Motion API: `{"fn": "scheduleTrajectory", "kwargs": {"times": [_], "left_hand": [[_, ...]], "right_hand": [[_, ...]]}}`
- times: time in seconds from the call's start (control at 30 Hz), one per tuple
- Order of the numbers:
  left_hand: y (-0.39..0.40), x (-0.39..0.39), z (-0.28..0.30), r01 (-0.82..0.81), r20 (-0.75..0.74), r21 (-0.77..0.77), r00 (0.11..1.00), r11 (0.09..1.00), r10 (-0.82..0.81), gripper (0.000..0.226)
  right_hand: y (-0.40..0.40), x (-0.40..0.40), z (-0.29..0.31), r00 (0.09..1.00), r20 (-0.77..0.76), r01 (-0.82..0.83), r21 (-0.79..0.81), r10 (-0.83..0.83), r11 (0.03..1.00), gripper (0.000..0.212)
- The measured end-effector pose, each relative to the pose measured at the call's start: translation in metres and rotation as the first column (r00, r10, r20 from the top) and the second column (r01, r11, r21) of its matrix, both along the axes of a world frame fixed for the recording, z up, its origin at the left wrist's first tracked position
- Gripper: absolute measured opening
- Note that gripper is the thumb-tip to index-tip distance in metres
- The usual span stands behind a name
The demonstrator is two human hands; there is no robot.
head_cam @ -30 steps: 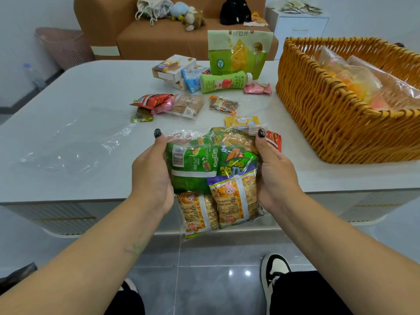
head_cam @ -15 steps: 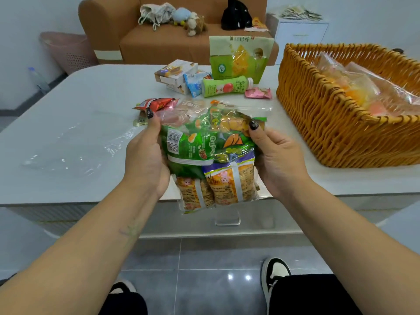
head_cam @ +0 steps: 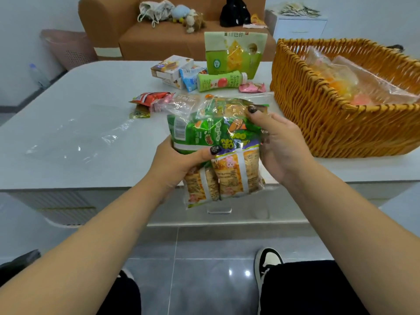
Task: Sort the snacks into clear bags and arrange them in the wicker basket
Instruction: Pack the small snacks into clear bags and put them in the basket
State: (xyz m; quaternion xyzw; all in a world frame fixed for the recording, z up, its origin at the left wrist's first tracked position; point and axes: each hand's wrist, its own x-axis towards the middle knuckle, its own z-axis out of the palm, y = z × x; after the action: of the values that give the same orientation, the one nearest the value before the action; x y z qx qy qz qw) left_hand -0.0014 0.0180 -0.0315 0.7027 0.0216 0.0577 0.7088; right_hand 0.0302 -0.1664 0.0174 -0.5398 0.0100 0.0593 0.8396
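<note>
While both hands clamped the filled clear bag, left hand low, right hand near top, best support underneath, lower gently into wicker basket.

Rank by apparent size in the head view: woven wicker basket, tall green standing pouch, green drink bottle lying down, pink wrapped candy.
1. woven wicker basket
2. tall green standing pouch
3. green drink bottle
4. pink wrapped candy

Wicker basket on table, right of loose snacks.
</note>
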Motion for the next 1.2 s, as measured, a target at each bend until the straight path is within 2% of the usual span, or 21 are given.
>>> {"fn": "scheduleTrajectory", "kwargs": {"times": [0.1,0.2,0.27,0.37,0.43,0.5,0.57,0.73,0.87,0.93,1.0,1.07,1.13,1.2], "left_hand": [[-0.004,-0.011,0.015,0.055,-0.024,0.071,0.998,0.996,-0.054,0.058],[-0.005,-0.028,0.034,0.099,-0.042,0.301,0.995,0.949,-0.091,0.051],[-0.004,-0.041,0.044,0.126,-0.041,0.477,0.992,0.870,-0.121,0.049],[-0.012,-0.062,0.053,0.187,-0.072,0.652,0.980,0.735,-0.186,0.052],[-0.017,-0.071,0.055,0.173,-0.054,0.669,0.981,0.723,-0.185,0.054],[-0.023,-0.078,0.058,0.139,-0.023,0.633,0.987,0.761,-0.161,0.056],[-0.027,-0.082,0.064,0.108,-0.003,0.630,0.991,0.769,-0.137,0.058],[-0.038,-0.076,0.089,0.096,0.021,0.671,0.989,0.735,-0.147,0.068],[-0.066,-0.064,0.114,0.117,0.059,0.682,0.975,0.722,-0.214,0.064],[-0.083,-0.051,0.124,0.092,0.079,0.692,0.976,0.716,-0.203,0.062],[-0.098,-0.033,0.130,0.033,0.143,0.621,0.977,0.783,-0.155,0.059],[-0.116,-0.014,0.132,-0.112,0.308,0.502,0.950,0.858,-0.056,0.050],[-0.138,0.005,0.130,-0.301,0.455,0.371,0.884,0.878,0.110,0.043],[-0.162,0.020,0.127,-0.381,0.475,0.252,0.850,0.890,0.229,0.041]], "right_hand": [[-0.018,-0.004,0.010,0.994,0.014,-0.106,-0.177,0.110,0.979,0.023],[-0.044,-0.009,0.026,0.969,0.151,-0.105,-0.464,0.195,0.880,0.049],[-0.062,-0.015,0.039,0.929,0.223,-0.089,-0.639,0.295,0.764,0.053],[-0.074,-0.030,0.046,0.856,0.073,-0.265,-0.788,0.512,0.555,0.052],[-0.071,-0.038,0.041,0.778,-0.054,-0.343,-0.871,0.625,0.351,0.047],[-0.068,-0.046,0.039,0.729,-0.119,-0.367,-0.899,0.674,0.238,0.044],[-0.069,-0.053,0.042,0.712,-0.121,-0.410,-0.871,0.692,0.269,0.039],[-0.084,-0.061,0.043,0.748,-0.024,-0.363,-0.851,0.663,0.379,0.051],[-0.111,-0.058,0.055,0.811,0.060,-0.292,-0.820,0.581,0.493,0.024],[-0.130,-0.054,0.065,0.842,0.084,-0.264,-0.797,0.533,0.543,0.023],[-0.151,-0.049,0.074,0.887,0.103,-0.235,-0.738,0.451,0.632,0.021],[-0.170,-0.045,0.082,0.943,0.152,-0.139,-0.631,0.297,0.764,0.021],[-0.186,-0.036,0.090,0.975,0.192,-0.005,-0.493,0.114,0.870,0.023],[-0.198,-0.022,0.101,0.977,0.207,0.138,-0.400,-0.058,0.906,0.018]]}}
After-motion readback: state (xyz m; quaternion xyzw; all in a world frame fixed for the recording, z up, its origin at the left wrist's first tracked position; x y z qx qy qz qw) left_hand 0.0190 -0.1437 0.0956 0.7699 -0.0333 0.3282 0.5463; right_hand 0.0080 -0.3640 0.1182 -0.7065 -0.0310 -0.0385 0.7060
